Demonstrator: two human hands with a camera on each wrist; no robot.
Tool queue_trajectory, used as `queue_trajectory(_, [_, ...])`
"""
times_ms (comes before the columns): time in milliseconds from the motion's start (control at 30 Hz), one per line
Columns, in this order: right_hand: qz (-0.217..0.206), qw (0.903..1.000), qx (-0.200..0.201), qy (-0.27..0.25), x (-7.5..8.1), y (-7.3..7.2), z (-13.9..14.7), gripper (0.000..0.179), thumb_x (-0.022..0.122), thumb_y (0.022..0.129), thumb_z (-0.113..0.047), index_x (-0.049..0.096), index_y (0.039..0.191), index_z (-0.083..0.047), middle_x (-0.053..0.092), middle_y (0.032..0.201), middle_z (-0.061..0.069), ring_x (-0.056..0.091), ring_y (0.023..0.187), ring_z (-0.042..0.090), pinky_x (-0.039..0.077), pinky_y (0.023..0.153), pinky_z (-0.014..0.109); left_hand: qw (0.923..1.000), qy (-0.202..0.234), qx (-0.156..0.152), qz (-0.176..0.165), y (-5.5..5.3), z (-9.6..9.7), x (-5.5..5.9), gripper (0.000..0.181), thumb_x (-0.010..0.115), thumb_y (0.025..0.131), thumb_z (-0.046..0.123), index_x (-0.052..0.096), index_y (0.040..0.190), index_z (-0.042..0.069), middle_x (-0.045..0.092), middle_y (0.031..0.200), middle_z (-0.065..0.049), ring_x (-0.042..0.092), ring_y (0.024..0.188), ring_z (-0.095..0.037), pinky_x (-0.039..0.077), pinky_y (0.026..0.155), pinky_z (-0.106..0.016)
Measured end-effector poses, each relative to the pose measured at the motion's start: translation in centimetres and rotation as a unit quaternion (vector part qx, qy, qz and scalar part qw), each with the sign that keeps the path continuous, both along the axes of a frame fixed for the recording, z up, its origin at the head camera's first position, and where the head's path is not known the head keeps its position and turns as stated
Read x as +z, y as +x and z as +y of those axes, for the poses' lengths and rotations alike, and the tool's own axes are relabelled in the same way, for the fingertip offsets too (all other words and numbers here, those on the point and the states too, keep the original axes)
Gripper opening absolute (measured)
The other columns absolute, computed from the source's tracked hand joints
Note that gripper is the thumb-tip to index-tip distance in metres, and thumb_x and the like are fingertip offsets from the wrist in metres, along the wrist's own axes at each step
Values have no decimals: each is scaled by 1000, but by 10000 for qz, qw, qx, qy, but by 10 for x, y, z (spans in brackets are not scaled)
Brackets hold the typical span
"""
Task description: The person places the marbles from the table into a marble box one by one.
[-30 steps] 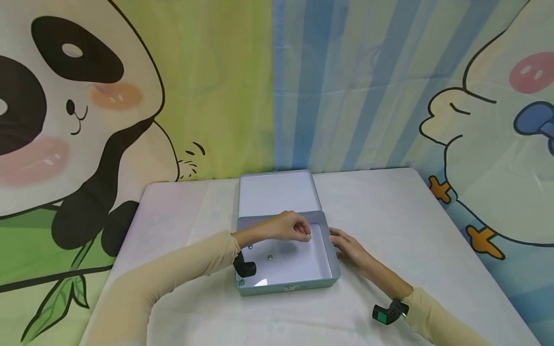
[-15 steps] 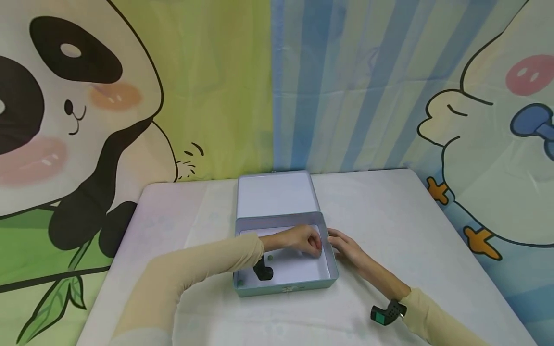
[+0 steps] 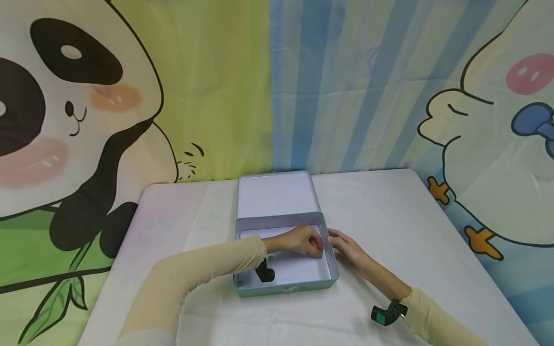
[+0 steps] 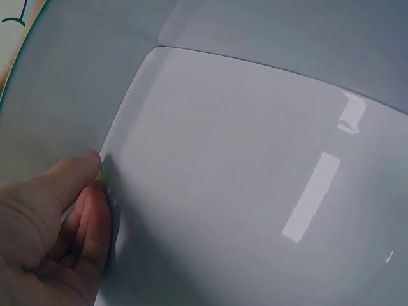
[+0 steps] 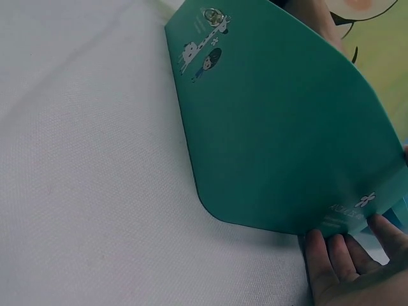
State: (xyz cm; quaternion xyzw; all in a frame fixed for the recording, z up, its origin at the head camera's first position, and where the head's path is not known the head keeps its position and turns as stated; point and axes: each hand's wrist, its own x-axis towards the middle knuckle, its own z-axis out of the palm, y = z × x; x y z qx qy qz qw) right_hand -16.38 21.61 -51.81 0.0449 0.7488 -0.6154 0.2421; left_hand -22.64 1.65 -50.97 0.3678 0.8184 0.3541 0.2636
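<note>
A pale green tin box (image 3: 298,284) sits on the table, its lid (image 3: 277,194) folded back behind it. Down inside, by the right wall, my left hand (image 3: 305,240) pinches a small yellow-green marble (image 4: 99,174) between thumb and fingers; most of it is hidden. Another green marble (image 3: 270,258) rests on the white box floor near my left wrist, and one more (image 3: 241,283) lies in the front left corner. From outside, my right hand (image 3: 349,247) touches the box's right side with extended fingertips; in the right wrist view these meet the printed green wall (image 5: 274,127).
A white cloth covers the table (image 3: 368,202) around the box. Behind stands a printed curtain (image 3: 216,96) with a panda. The box's front edge carries a small metal clasp (image 3: 288,289). A black wrist device (image 3: 265,271) hangs over the box floor below my left sleeve.
My left hand has moved right and down from above the box to its inner right side, still pinching the marble. My right hand has stayed at the outer wall.
</note>
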Motion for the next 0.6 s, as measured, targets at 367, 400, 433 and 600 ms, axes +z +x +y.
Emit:
queue_trajectory(367, [13,10000,11,34,-2,0,1,66,50,96,-43,32,151,-13,27,159,16,21,148,40,22,117,59,9998,43,-62,165,1,1,-1,10,78,81,14,74,87,8,72,75,-1,54,60,6,43,58,-9])
queue_trajectory(400, [14,10000,17,44,-2,1,1,66,50,96,-43,32,151,-13,27,159,16,21,148,41,23,117,59,9998,45,-69,165,1,1,-1,9,78,81,14,74,87,8,72,75,-1,53,60,6,43,58,-9])
queue_trajectory(433, [11,10000,16,44,-2,1,1,66,50,96,-43,32,151,-13,26,159,16,20,148,41,23,117,59,9998,42,-73,167,1,1,0,10,78,81,14,74,87,8,72,75,-1,53,60,6,43,58,-9])
queue_trajectory(600, [51,10000,31,28,-1,0,1,66,50,96,-43,32,151,-12,27,159,17,21,147,41,24,117,58,9999,34,-26,138,1,0,0,11,78,81,15,75,89,8,72,76,-1,54,61,6,43,58,-9])
